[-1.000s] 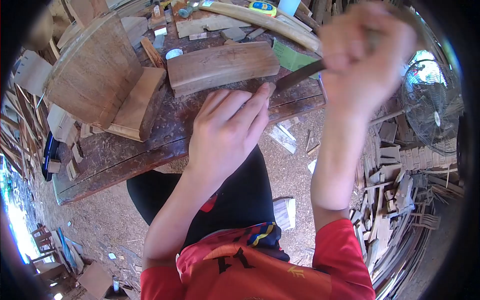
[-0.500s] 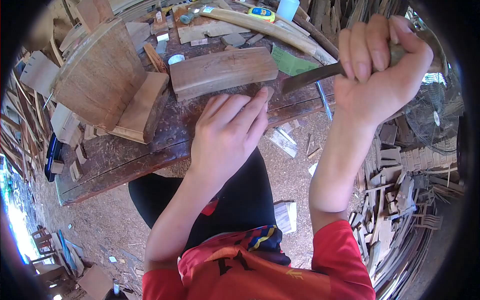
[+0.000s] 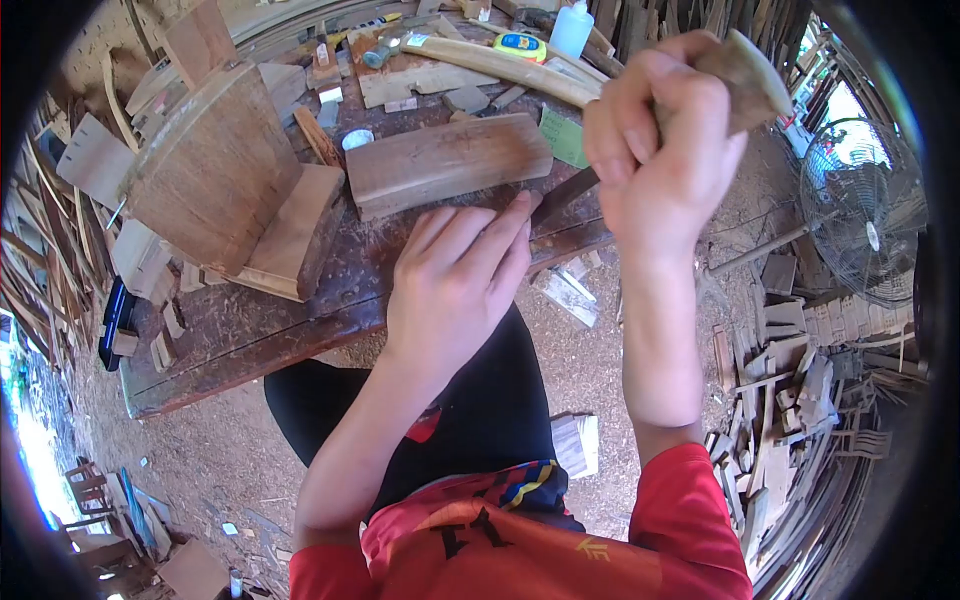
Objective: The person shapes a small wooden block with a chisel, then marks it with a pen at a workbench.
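Note:
My right hand is wrapped round the wooden handle of a tool with a flat dark blade. The blade slants down to the left, its tip at the fingertips of my left hand. Those fingers are pressed together over a small piece near the bench edge, mostly hidden by them. Just behind my left hand lies a long shaped wood block. A green paper lies at the block's right end.
A joined wooden piece stands on the bench at left. Toward the back are a tape measure, a bottle and a curved wood strip. A fan and wood scraps are at right.
My right hand has moved left with the tool, bringing the blade to my left fingertips. My left hand has stayed nearly in place. The view has shifted slightly.

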`<state>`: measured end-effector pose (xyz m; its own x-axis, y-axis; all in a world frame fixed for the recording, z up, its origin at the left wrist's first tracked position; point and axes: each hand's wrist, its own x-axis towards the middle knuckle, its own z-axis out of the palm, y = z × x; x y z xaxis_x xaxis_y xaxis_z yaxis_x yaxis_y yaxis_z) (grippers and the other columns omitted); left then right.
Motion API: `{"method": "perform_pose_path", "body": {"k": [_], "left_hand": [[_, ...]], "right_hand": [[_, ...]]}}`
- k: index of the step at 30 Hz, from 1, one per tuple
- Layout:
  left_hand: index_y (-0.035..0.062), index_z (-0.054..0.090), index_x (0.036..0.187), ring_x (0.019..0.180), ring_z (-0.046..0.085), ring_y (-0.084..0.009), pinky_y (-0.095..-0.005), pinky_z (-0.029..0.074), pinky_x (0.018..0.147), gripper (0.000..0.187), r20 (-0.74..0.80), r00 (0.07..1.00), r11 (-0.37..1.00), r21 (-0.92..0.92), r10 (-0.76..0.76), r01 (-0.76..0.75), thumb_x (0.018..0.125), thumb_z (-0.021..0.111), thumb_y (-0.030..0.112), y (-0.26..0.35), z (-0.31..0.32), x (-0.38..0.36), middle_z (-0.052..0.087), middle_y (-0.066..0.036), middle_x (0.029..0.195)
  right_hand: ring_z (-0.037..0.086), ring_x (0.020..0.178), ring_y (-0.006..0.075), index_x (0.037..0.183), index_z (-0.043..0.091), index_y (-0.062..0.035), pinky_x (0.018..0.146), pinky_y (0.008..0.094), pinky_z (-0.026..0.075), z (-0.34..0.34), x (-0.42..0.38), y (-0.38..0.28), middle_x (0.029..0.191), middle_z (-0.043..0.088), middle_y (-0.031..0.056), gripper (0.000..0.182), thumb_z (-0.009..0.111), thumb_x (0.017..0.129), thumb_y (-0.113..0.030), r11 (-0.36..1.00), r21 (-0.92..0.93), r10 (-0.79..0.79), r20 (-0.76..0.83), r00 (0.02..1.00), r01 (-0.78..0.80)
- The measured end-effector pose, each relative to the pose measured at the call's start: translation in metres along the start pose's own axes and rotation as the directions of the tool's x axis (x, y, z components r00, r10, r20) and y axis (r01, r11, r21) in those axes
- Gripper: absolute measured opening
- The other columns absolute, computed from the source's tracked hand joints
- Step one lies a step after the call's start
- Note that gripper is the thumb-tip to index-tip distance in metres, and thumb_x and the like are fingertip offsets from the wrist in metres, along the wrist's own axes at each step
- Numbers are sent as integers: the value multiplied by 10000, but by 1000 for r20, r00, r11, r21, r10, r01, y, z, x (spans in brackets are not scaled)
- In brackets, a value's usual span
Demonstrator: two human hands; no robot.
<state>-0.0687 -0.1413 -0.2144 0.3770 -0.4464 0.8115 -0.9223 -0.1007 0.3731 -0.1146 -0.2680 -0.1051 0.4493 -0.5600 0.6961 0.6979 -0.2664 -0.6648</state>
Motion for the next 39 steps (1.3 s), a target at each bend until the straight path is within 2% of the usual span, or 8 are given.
{"method": "perform_pose_path", "body": {"k": [5,9,14,20,22,25,29,39], "left_hand": [[47,792,1133,777,670,-243,-361,547,763,316,-12,1000,1000,0,2,-2,819,811,13,0,-2,-1,708,-69,881],[49,790,1133,783,674,-244,-364,548,764,319,-23,1000,1000,-12,1,-1,817,812,14,-1,2,0,710,-68,881],[54,793,1129,792,676,-244,-366,550,768,312,-19,1000,1000,-5,-24,24,820,811,14,1,-1,-2,717,-70,887],[42,791,1125,804,682,-248,-365,552,782,302,-12,1000,1000,-20,-22,22,825,810,16,2,-1,1,726,-80,901],[37,792,1122,805,683,-246,-367,553,785,299,-12,999,999,-19,-30,30,825,810,15,2,-1,1,730,-82,906],[31,792,1112,833,698,-249,-366,555,805,286,-7,999,998,-31,-46,46,827,809,15,3,-1,0,749,-86,926],[32,793,1101,901,727,-246,-364,558,849,268,-34,999,999,-21,-32,31,834,803,20,2,1,2,775,-97,960],[44,786,1078,890,751,-272,-366,568,850,237,-1,998,997,-24,-67,67,842,800,24,3,1,3,782,-116,963]], "right_hand": [[254,396,80,726,450,-152,379,275,191,-32,26,-20,547,353,-62,306,455,1011,-265,980,185,-84,58,995,72],[233,397,87,714,437,-157,367,262,187,-1,2,2,542,361,-52,317,431,1012,-265,998,24,61,-87,994,-59],[195,403,60,711,457,-158,355,267,168,-39,20,-17,536,352,-61,291,411,994,-205,976,139,-169,6,986,166],[224,393,70,763,487,-144,362,263,172,-3,0,3,545,344,-60,257,452,1001,-237,998,53,26,-122,992,-19],[224,391,72,764,491,-146,364,259,164,-26,6,3,545,348,-60,251,448,996,-231,991,130,-40,25,999,37],[222,390,73,754,494,-157,357,260,156,-32,17,-21,544,345,-60,259,431,996,-226,973,184,-129,-60,990,138],[216,403,68,751,487,-159,359,257,160,-35,7,16,543,335,-58,270,434,1003,-243,997,42,-64,-55,996,67],[225,406,75,784,487,-156,381,263,182,-34,11,5,560,344,-57,234,435,998,-236,980,198,17,-44,999,-8]]}}
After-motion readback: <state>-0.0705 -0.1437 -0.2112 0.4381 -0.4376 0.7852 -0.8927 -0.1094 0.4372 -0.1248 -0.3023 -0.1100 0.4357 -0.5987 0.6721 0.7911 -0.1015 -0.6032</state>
